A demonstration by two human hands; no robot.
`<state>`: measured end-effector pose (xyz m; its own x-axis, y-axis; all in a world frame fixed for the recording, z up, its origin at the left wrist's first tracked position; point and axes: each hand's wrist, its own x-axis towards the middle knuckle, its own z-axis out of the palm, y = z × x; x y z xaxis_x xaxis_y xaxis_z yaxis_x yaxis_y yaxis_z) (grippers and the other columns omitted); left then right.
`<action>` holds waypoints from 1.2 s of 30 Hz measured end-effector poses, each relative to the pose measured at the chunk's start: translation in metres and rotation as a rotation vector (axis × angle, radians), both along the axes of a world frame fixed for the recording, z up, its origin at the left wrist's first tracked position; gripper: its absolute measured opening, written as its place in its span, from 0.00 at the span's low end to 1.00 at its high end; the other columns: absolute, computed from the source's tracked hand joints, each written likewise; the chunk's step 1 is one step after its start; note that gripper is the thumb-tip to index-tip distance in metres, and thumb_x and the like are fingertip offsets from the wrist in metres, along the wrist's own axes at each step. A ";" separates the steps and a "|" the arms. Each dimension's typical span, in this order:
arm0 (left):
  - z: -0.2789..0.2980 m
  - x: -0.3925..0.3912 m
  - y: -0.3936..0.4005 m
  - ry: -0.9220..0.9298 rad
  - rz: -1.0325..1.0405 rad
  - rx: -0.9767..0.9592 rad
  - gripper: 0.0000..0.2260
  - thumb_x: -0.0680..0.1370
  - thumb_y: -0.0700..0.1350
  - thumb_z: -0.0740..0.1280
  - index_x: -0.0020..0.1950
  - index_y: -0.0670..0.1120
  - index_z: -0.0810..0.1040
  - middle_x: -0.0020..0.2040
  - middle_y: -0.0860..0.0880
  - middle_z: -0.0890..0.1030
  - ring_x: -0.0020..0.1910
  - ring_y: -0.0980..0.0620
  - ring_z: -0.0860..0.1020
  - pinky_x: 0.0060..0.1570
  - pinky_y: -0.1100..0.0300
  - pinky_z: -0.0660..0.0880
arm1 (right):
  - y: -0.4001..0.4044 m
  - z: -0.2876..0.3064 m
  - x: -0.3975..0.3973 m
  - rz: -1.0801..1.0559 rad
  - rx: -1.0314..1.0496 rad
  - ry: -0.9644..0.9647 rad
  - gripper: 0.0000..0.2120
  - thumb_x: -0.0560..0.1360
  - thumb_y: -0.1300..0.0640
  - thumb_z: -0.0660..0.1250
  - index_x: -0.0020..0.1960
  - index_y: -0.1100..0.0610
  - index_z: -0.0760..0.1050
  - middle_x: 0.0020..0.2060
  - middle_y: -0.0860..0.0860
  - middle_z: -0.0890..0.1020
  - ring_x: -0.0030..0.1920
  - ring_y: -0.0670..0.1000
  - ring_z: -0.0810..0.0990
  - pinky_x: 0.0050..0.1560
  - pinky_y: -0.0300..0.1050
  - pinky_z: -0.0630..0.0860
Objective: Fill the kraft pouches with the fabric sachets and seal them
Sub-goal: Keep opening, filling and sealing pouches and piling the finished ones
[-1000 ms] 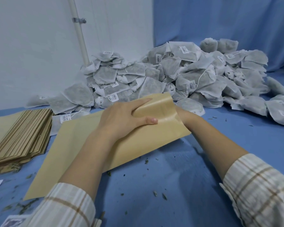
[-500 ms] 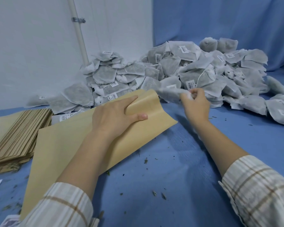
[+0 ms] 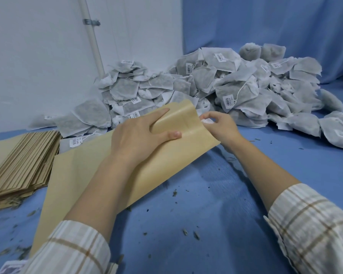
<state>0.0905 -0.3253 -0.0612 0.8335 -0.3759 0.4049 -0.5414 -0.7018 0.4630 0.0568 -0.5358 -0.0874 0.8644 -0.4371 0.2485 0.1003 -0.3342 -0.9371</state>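
Kraft pouch point(image 3: 99, 178) is lying slanted on the blue table point(image 3: 236, 204), mouth end lifted. Left hand point(image 3: 139, 139) is laid over the mouth end, with the top layer gripped between index finger and thumb. A white sachet point(image 3: 206, 121) is pinched by right hand point(image 3: 220, 127) at the mouth, beside the sachet pile point(image 3: 216, 88).

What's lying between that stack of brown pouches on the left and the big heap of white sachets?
In the head view, a few loose sachets lie between the stack of pouches and the heap.
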 end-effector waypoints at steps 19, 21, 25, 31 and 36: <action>-0.004 -0.011 -0.013 0.034 -0.136 0.067 0.30 0.62 0.75 0.64 0.63 0.76 0.64 0.63 0.61 0.76 0.62 0.53 0.71 0.48 0.59 0.64 | 0.078 -0.003 0.026 -0.124 0.312 0.258 0.19 0.83 0.52 0.48 0.73 0.50 0.60 0.69 0.61 0.67 0.70 0.60 0.65 0.71 0.45 0.54; -0.006 -0.010 -0.012 -0.005 -0.082 0.081 0.30 0.63 0.74 0.64 0.64 0.75 0.65 0.65 0.61 0.75 0.64 0.53 0.71 0.48 0.60 0.63 | 0.048 0.007 0.018 -0.004 0.397 0.109 0.12 0.81 0.58 0.55 0.58 0.54 0.76 0.47 0.60 0.80 0.50 0.48 0.79 0.52 0.32 0.73; -0.010 -0.003 -0.006 -0.070 0.028 0.122 0.31 0.65 0.74 0.63 0.67 0.71 0.65 0.65 0.56 0.76 0.64 0.50 0.72 0.48 0.58 0.62 | -0.008 -0.005 0.017 -0.214 -0.353 0.097 0.12 0.75 0.60 0.60 0.55 0.51 0.78 0.55 0.50 0.78 0.56 0.51 0.74 0.57 0.44 0.69; -0.011 0.005 0.000 -0.069 0.103 0.116 0.32 0.65 0.75 0.61 0.68 0.70 0.64 0.64 0.54 0.77 0.64 0.48 0.72 0.47 0.58 0.62 | -0.014 -0.032 0.028 -0.014 -0.890 0.535 0.30 0.77 0.45 0.57 0.75 0.41 0.49 0.73 0.62 0.51 0.74 0.61 0.49 0.71 0.53 0.53; -0.012 0.008 0.002 -0.057 0.113 0.125 0.33 0.64 0.76 0.60 0.68 0.70 0.64 0.63 0.53 0.77 0.63 0.47 0.72 0.46 0.58 0.61 | -0.010 -0.035 0.031 -0.206 -0.675 0.255 0.19 0.77 0.52 0.62 0.67 0.53 0.69 0.59 0.59 0.71 0.60 0.57 0.69 0.59 0.42 0.65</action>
